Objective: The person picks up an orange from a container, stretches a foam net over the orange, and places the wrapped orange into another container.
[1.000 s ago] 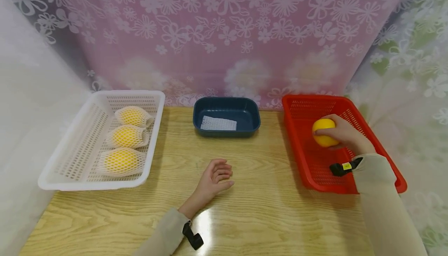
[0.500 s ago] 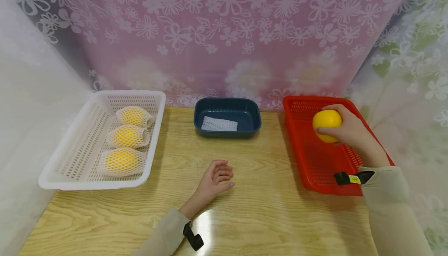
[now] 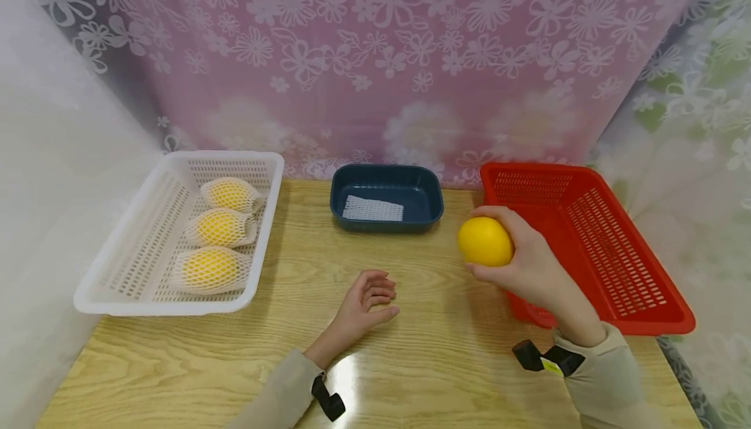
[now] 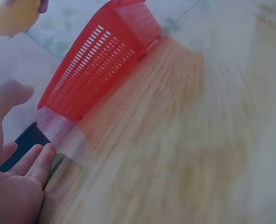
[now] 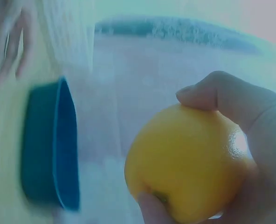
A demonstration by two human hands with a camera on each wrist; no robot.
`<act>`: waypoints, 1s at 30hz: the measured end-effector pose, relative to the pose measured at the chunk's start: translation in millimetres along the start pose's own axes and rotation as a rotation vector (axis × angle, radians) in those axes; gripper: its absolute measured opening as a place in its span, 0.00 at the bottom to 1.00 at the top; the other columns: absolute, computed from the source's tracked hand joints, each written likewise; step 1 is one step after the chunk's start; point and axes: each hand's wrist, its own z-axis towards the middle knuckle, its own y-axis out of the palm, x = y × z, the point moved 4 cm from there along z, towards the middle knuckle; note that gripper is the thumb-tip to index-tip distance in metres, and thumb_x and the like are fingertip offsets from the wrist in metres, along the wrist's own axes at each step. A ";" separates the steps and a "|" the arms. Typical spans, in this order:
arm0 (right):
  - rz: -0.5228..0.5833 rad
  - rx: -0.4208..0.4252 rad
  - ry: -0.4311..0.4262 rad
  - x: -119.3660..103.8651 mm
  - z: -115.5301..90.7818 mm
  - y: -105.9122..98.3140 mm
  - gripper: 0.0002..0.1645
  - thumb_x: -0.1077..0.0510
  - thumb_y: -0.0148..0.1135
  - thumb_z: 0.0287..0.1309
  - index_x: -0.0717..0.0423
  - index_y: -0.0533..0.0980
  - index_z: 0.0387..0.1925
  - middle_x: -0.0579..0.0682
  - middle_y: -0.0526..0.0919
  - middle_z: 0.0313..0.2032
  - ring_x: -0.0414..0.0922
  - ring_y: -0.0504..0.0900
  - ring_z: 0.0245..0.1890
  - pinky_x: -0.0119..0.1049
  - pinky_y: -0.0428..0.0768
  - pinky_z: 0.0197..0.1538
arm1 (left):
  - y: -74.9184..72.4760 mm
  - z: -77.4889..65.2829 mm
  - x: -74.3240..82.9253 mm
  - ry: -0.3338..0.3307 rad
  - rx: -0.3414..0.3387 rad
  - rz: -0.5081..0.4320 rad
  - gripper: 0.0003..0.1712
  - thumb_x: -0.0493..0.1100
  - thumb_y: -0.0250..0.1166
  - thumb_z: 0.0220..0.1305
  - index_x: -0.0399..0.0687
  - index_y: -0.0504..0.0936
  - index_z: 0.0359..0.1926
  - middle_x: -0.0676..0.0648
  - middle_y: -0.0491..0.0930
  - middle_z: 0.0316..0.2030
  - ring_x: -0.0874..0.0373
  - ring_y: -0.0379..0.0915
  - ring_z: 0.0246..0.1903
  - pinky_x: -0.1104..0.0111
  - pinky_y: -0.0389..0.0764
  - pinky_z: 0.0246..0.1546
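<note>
My right hand [image 3: 528, 263] grips a round yellow fruit [image 3: 485, 241], smooth and orange-like, just left of the red basket [image 3: 577, 246]. The right wrist view shows a small stem mark on the fruit [image 5: 184, 158], with thumb and fingers wrapped around its sides. My left hand [image 3: 365, 305] lies at the middle of the wooden table, its fingers loosely bent and holding nothing. Ahead of it stands a dark blue tub [image 3: 422, 202] with white foam netting [image 3: 373, 208] inside. In the left wrist view the left palm [image 4: 14, 198] faces up.
At the left sits a white basket [image 3: 126, 279] with three yellow fruits in foam nets, one of them [image 3: 211, 269] nearest the front. A pink flowered curtain [image 3: 352, 70] hangs behind the table [image 3: 305, 253].
My right hand has lifted the yellow fruit out of the red basket and carried it left over the basket's rim. The left hand has stayed in place.
</note>
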 end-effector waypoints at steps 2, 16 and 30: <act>0.050 -0.006 -0.020 -2.9 -2.0 16.5 0.45 0.61 0.80 0.43 0.47 0.68 0.63 0.51 0.75 0.55 0.52 0.77 0.42 0.47 0.78 0.41 | 0.6 0.1 1.4 0.001 0.000 0.011 0.41 0.28 0.70 0.58 0.29 0.58 0.67 0.27 0.68 0.59 0.33 0.69 0.57 0.56 0.74 0.58; 0.719 -0.190 0.086 33.8 -7.7 153.5 0.38 0.63 0.71 0.53 0.52 0.67 0.65 0.57 0.69 0.60 0.58 0.72 0.51 0.50 0.75 0.51 | 7.1 -6.3 26.4 -0.013 -0.033 0.107 0.62 0.26 0.74 0.51 0.39 0.41 0.76 0.33 0.62 0.65 0.41 0.68 0.59 0.57 0.72 0.60; 0.900 -0.181 0.193 56.4 -17.1 191.9 0.38 0.60 0.68 0.54 0.52 0.65 0.66 0.55 0.67 0.62 0.55 0.70 0.55 0.47 0.69 0.57 | 3.4 -6.1 1.5 -0.005 -0.068 0.233 0.62 0.33 0.79 0.47 0.63 0.51 0.75 0.47 0.62 0.67 0.53 0.66 0.63 0.65 0.67 0.64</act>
